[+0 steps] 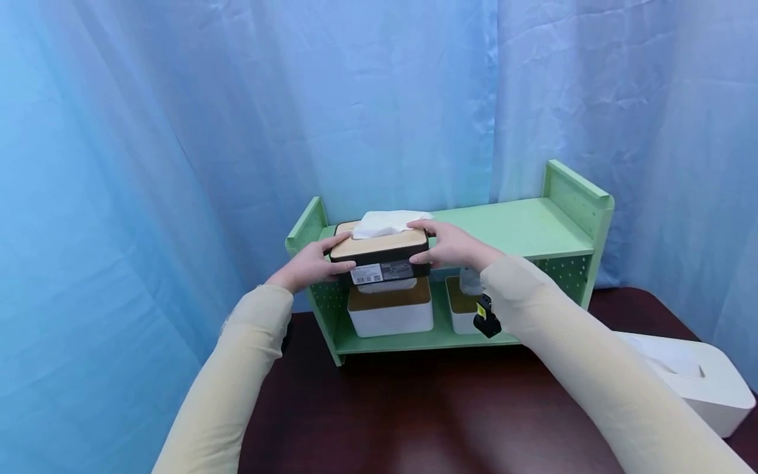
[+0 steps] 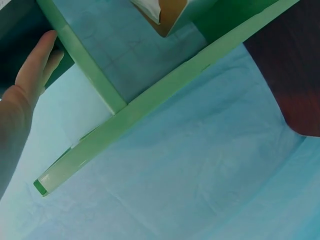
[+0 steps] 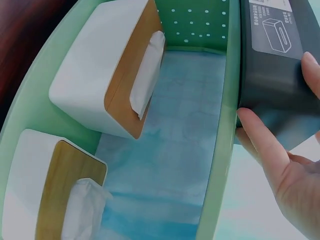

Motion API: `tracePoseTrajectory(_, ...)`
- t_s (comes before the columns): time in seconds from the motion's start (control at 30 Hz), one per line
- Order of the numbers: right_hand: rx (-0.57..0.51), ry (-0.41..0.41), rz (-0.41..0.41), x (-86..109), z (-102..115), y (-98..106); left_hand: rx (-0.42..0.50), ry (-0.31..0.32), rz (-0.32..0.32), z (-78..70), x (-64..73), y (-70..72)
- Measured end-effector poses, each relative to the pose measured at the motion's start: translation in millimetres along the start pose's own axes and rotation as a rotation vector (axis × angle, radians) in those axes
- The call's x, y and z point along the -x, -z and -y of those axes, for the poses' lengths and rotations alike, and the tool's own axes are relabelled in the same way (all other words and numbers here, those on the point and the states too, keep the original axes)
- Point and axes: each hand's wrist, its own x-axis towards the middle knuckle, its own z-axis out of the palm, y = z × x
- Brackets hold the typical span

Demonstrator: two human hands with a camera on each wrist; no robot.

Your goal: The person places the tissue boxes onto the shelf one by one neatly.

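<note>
A black tissue box point(image 1: 379, 245) with a light wood lid is held between my two hands, with a white tissue sticking out of its top. My left hand point(image 1: 310, 265) grips its left end, thumb on the front and fingers over the lid. At the opposite end, my right hand point(image 1: 456, 246) holds the corner the same way. In the right wrist view, the black box point(image 3: 272, 75) sits right at the edge of the green shelf's top board point(image 3: 222, 150), its printed label facing out. The left wrist view catches part of my left hand point(image 2: 30, 75) beside the dark box.
On the lower level of the green shelf point(image 1: 391, 343) stand two white tissue boxes with wood lids, one at left point(image 1: 393, 319) and one in the middle point(image 1: 464, 322). A larger white tissue box point(image 1: 710, 388) lies on the dark table point(image 1: 414, 421) at right. Blue curtains point(image 1: 379, 99) hang behind.
</note>
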Motion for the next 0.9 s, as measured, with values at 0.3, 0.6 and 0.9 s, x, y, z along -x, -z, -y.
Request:
tracePoseTrajectory(0.3, 0.029, -0.042, -0.067, -9.6, 4.2, -5.0, -0.012, 0.03, -0.09, -3.0, -4.7, 0.0)
tracePoseTrajectory(0.6, 0.102, -0.002, -0.168, -14.9, 7.3, -13.5, -0.041, 0.06, -0.172, -5.5, -10.6, 1.9)
tracePoseTrajectory(0.9, 0.129, 0.009, -0.266, -21.8, -3.3, -22.0, -0.103, 0.037, -0.279, 3.5, -18.2, -3.6)
